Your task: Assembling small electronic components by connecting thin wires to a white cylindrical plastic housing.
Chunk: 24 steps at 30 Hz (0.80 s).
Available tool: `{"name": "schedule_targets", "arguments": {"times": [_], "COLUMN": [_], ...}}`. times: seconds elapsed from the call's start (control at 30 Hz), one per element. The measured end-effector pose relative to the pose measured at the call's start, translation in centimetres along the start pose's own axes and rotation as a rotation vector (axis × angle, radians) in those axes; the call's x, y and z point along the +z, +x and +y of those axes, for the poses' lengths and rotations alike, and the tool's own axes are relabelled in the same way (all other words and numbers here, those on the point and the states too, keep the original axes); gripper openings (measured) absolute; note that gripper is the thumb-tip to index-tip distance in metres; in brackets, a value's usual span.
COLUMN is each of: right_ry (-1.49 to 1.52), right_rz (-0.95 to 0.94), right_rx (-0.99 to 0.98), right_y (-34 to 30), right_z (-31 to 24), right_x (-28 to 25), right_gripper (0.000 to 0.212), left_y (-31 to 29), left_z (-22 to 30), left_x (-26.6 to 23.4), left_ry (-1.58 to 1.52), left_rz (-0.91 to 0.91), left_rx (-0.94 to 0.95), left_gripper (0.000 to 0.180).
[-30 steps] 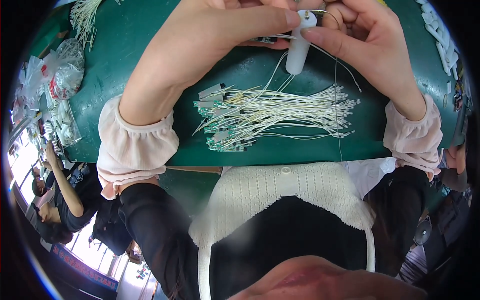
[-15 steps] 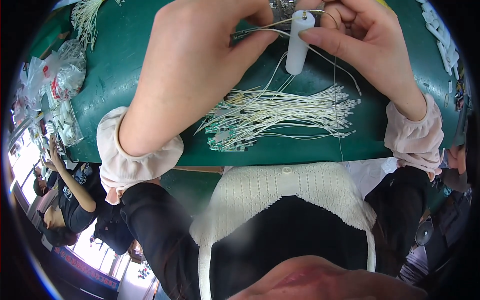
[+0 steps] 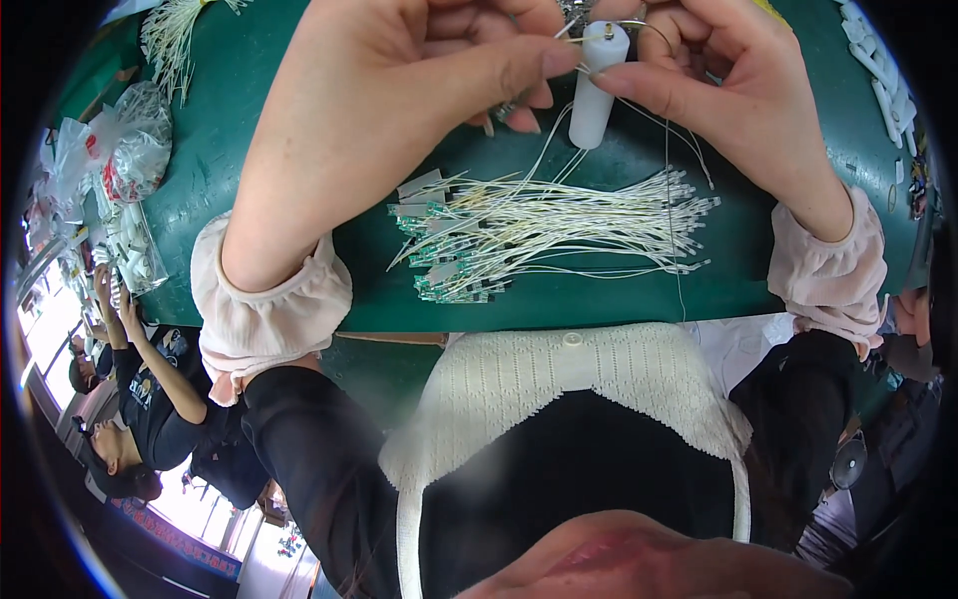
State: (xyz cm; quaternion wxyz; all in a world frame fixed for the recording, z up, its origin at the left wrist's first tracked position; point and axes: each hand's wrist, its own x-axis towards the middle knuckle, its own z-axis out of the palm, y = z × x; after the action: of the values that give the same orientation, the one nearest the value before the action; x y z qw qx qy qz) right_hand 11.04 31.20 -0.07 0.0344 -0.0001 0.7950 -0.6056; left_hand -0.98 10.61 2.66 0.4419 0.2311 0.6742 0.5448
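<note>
My left hand (image 3: 439, 85) is closed, thumb and forefinger pinched on thin wires beside a white cylinder (image 3: 595, 95). A small green piece shows among its lower fingers. The cylinder stands tilted slightly, with a metal pin at its top and a pale wire running to that pin. At the cylinder's right side, my right hand (image 3: 723, 95) pinches a white wire (image 3: 689, 140) whose end hangs below the thumb. A thin curved wire (image 3: 651, 30) passes by the right fingers. Below both hands lies a bundle of white wires (image 3: 589, 220) with small green circuit boards (image 3: 449, 275) at its left end.
The green table (image 3: 559, 309) carries another wire bunch (image 3: 180, 40) at the far left. Clear plastic bags (image 3: 135, 150) with white parts sit at the left edge; several white tubes (image 3: 883, 75) lie far right. A person (image 3: 150, 399) in black works at left.
My left hand has moved right, its fingertips now against the cylinder's side. Boards at the bundle's left end have come into view. My right hand has hardly moved.
</note>
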Motion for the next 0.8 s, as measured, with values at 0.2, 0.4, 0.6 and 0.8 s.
{"name": "schedule_targets", "arguments": {"times": [0.2,0.4,0.6,0.8], "right_ry": [0.067,0.232,0.199,0.150], "right_rz": [-0.037,-0.054,-0.075,-0.063], "right_rx": [0.068,0.290,0.254,0.206], "right_y": [-0.1,0.1,0.1,-0.1], "right_z": [-0.1,-1.7,-1.9,-1.1], "right_x": [-0.3,-0.8,-0.7,-1.1], "right_gripper": [0.029,0.030,0.035,0.038], "left_y": [0.4,1.3,5.2,2.2], "left_z": [-0.1,-1.6,-7.4,-3.7], "left_x": [0.2,-0.5,-1.8,0.0], "left_ry": [0.057,-0.187,-0.533,-0.667], "left_rz": [0.041,-0.053,-0.407,-0.174], "left_rx": [-0.026,-0.216,0.253,-0.193], "left_gripper": [0.010,0.008,0.006,0.005]}}
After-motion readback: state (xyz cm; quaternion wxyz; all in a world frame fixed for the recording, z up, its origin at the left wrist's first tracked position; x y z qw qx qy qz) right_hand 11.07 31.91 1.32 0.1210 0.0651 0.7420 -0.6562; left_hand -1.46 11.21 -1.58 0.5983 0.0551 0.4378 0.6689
